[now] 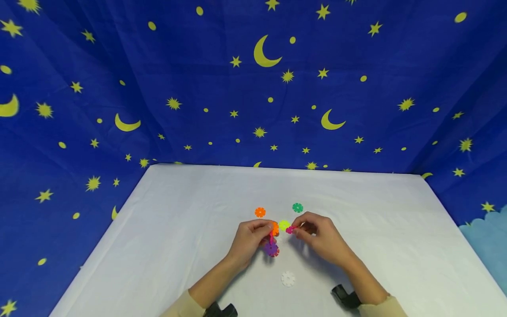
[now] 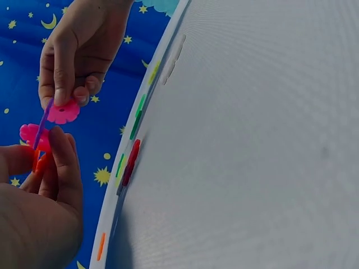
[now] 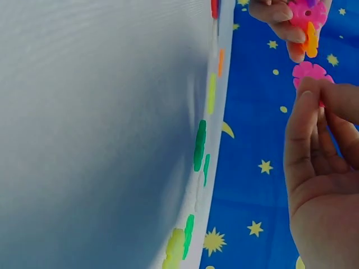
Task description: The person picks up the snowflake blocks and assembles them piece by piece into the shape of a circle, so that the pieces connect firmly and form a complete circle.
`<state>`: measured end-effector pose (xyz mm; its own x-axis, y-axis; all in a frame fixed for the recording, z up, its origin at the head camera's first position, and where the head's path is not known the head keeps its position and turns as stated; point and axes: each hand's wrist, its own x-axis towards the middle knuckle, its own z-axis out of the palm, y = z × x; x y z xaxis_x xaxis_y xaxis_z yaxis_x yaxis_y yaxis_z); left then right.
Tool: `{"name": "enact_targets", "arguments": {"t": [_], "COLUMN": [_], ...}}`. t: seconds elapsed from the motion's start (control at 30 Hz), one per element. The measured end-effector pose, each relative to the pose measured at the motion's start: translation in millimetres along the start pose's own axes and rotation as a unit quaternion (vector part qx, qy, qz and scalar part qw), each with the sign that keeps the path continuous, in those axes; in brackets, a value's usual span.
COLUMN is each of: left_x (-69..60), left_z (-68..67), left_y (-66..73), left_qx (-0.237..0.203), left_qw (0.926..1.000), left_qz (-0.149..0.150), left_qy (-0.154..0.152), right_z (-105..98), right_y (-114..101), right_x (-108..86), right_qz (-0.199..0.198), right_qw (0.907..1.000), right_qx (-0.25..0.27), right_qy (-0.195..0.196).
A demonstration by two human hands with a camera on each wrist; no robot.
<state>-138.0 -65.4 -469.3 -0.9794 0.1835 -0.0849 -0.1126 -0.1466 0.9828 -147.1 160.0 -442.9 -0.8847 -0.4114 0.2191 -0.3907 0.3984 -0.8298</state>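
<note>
My left hand pinches a small joined group of notched plastic discs. In it are an orange disc, a pink disc and a purple disc, with some red showing behind the purple one. Just to the right, my right hand holds a single pink disc by its edge between thumb and fingertips. In the right wrist view a small gap separates this disc from the left hand's group. Fingers partly cover how the left hand's discs join.
Loose discs lie on the white-covered table: orange, green, yellow and white. A blue curtain with stars and moons hangs behind. Black devices sit by both wrists.
</note>
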Motion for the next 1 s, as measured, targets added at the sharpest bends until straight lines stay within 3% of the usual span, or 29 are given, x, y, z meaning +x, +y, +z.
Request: {"name": "enact_targets", "arguments": {"t": [0.3,0.63,0.77,1.0], "left_x": [-2.2,-2.5,-2.8,-2.0], "left_z": [3.4,3.2,4.2,4.4], "left_y": [2.6,1.4,1.6,-1.1], "left_qx": [0.021,0.022,0.022,-0.004], "left_qw": [0.9993,0.9986,0.9987,0.9975], "left_qz": [0.006,-0.004,-0.008,-0.015], "left_qy": [-0.029,-0.047,-0.044,-0.068], "right_z": [5,3,3,6], "right_y": [-3,-40,-41,-42], "right_x": [1.1,-0.9,-1.3,-1.5], "right_qz": [-0.002,-0.017,-0.015,-0.017], "right_qw": [0.9986,0.9973,0.9969,0.9949], "right_qx": [0.050,0.071,0.077,0.099], "right_qy": [0.020,0.000,0.002,-0.012]}}
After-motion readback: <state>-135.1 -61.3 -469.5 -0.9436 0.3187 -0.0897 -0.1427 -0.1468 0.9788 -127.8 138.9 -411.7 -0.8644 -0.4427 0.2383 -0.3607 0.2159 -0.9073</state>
